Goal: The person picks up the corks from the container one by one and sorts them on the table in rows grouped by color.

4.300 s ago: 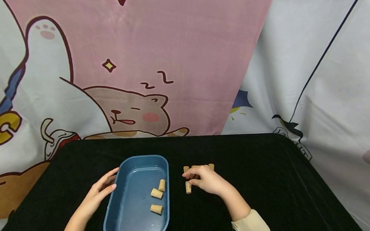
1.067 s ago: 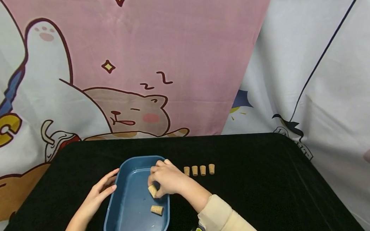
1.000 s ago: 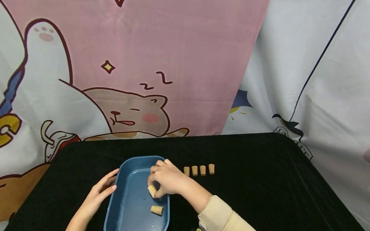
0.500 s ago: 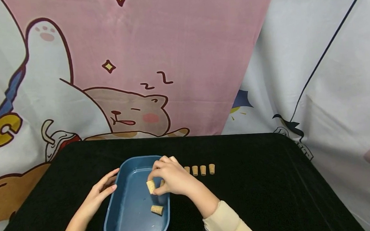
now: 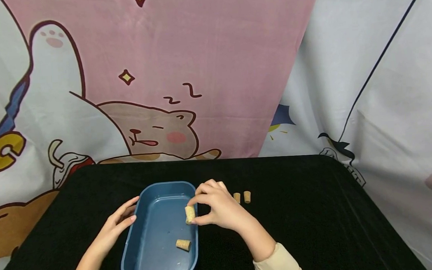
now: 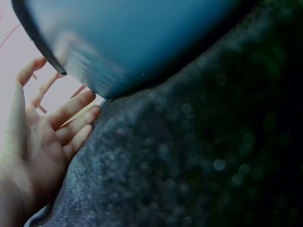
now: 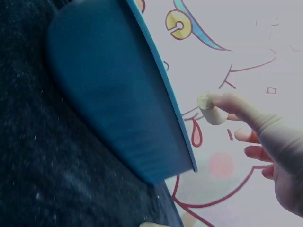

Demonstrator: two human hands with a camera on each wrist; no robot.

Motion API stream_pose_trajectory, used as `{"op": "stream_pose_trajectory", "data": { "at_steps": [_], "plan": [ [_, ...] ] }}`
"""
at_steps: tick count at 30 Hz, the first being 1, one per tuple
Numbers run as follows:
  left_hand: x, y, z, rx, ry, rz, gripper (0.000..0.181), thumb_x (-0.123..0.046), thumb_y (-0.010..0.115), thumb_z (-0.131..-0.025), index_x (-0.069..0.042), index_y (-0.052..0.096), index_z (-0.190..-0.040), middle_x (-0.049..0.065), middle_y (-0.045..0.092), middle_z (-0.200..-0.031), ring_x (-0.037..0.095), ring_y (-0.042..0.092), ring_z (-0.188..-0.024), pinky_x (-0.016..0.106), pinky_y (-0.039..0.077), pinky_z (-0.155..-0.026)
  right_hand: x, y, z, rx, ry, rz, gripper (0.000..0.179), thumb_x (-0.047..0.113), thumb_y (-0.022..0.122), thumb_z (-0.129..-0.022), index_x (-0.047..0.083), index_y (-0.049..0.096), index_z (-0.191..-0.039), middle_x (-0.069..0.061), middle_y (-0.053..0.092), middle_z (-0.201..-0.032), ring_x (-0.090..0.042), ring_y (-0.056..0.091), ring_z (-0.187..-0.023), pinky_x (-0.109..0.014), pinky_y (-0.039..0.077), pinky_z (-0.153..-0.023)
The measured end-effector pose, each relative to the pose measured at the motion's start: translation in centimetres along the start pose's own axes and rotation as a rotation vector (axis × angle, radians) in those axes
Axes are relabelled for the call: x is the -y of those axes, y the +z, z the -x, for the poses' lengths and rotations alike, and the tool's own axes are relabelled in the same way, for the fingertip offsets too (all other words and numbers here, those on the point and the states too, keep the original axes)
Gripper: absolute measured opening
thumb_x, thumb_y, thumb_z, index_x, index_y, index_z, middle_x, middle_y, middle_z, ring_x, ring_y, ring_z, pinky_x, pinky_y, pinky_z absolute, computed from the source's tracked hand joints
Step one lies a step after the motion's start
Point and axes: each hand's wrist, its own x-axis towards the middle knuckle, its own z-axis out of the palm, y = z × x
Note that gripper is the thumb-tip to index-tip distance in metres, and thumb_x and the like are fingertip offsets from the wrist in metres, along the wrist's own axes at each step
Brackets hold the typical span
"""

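Observation:
My right hand (image 5: 220, 207) pinches a cork stopper (image 5: 190, 213) between thumb and fingers over the right side of a blue tray (image 5: 149, 250). In the right wrist view the held cork (image 7: 213, 109) shows up past the tray's rim (image 7: 163, 78). A second cork (image 5: 183, 244) lies on its side on the tray floor, near the right wall. My left hand (image 5: 115, 221) has its fingertips at the tray's left rim, with the fingers loosely extended. The left wrist view shows this hand (image 6: 52, 132) palm inward, fingers beside the tray wall (image 6: 137, 42).
Two corks (image 5: 236, 197) (image 5: 247, 197) stand upright on the black cloth (image 5: 310, 220) to the right of the tray; my right hand hides the row's left part. A patterned fabric backdrop (image 5: 226, 68) hangs behind the table.
My right hand took a cork from the tray floor, raised it and carried it right toward the tray's right rim. Earlier it was over the corks on the cloth. My left hand stays in place.

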Motion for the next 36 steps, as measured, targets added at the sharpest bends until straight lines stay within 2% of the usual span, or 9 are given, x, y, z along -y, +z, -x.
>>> {"op": "stream_pose_trajectory", "data": {
  "at_steps": [12, 17, 22, 25, 28, 32, 36],
  "plan": [
    [0.1, 0.0, 0.0, 0.003, -0.004, 0.005, 0.05, -0.018, 0.046, -0.101, -0.009, 0.032, -0.149, 0.028, 0.042, -0.139, 0.002, 0.052, -0.11, 0.036, 0.046, -0.086, -1.5, -0.9, 3.1, -0.071, 0.088, -0.116, 0.033, 0.038, 0.081, -0.074, 0.029, 0.072, -0.103, 0.017, 0.053, -0.1, -0.006, 0.042, -0.1, -0.036, 0.033, -0.083],
    [0.1, 0.0, 0.0, 0.004, -0.003, 0.009, 0.051, -0.018, 0.046, -0.101, -0.01, 0.031, -0.149, 0.028, 0.042, -0.139, 0.002, 0.052, -0.11, 0.037, 0.045, -0.086, -2.2, -1.1, 4.2, -0.073, 0.13, -0.154, 0.033, 0.04, 0.08, -0.074, 0.032, 0.07, -0.104, 0.02, 0.053, -0.102, -0.006, 0.043, -0.099, -0.038, 0.033, -0.082],
    [0.2, 0.0, -0.1, 0.002, 0.003, 0.004, 0.051, -0.018, 0.047, -0.101, -0.01, 0.031, -0.149, 0.028, 0.042, -0.14, 0.002, 0.052, -0.111, 0.037, 0.045, -0.086, -3.0, -1.2, 5.4, -0.061, 0.187, -0.192, 0.035, 0.035, 0.083, -0.072, 0.032, 0.069, -0.105, 0.021, 0.053, -0.104, -0.006, 0.045, -0.1, -0.038, 0.034, -0.083],
    [0.2, 0.0, -0.1, 0.0, -0.006, 0.002, 0.052, -0.019, 0.047, -0.101, -0.01, 0.031, -0.149, 0.027, 0.042, -0.14, 0.013, 0.052, -0.115, 0.041, 0.045, -0.087, -3.4, -1.3, 6.2, -0.055, 0.218, -0.208, 0.037, 0.031, 0.083, -0.072, 0.031, 0.069, -0.106, 0.021, 0.054, -0.104, -0.006, 0.046, -0.1, -0.039, 0.036, -0.084],
    [0.1, 0.0, 0.0, -0.003, -0.014, 0.003, 0.051, -0.019, 0.047, -0.101, -0.01, 0.031, -0.149, 0.027, 0.042, -0.14, 0.015, 0.052, -0.115, 0.044, 0.044, -0.088, -3.8, -1.4, 7.0, -0.048, 0.243, -0.231, 0.036, 0.033, 0.081, -0.074, 0.031, 0.068, -0.106, 0.018, 0.056, -0.104, -0.009, 0.048, -0.1, -0.039, 0.038, -0.084],
    [0.0, 0.0, 0.0, -0.002, -0.014, 0.006, 0.051, -0.019, 0.047, -0.101, -0.01, 0.032, -0.149, 0.027, 0.043, -0.139, 0.004, 0.051, -0.111, 0.043, 0.043, -0.087, -4.4, -1.4, 7.8, -0.052, 0.255, -0.269, 0.034, 0.038, 0.079, -0.075, 0.03, 0.067, -0.106, 0.016, 0.058, -0.103, -0.015, 0.053, -0.098, -0.041, 0.043, -0.081],
    [0.0, 0.0, 0.0, 0.004, -0.008, 0.007, 0.051, -0.019, 0.047, -0.101, -0.01, 0.031, -0.149, 0.028, 0.042, -0.14, 0.004, 0.052, -0.111, 0.04, 0.045, -0.087, -5.0, -1.1, 8.4, -0.062, 0.271, -0.318, 0.035, 0.036, 0.08, -0.075, 0.03, 0.067, -0.106, 0.019, 0.058, -0.106, -0.015, 0.054, -0.103, -0.043, 0.047, -0.085]
  ]
}}
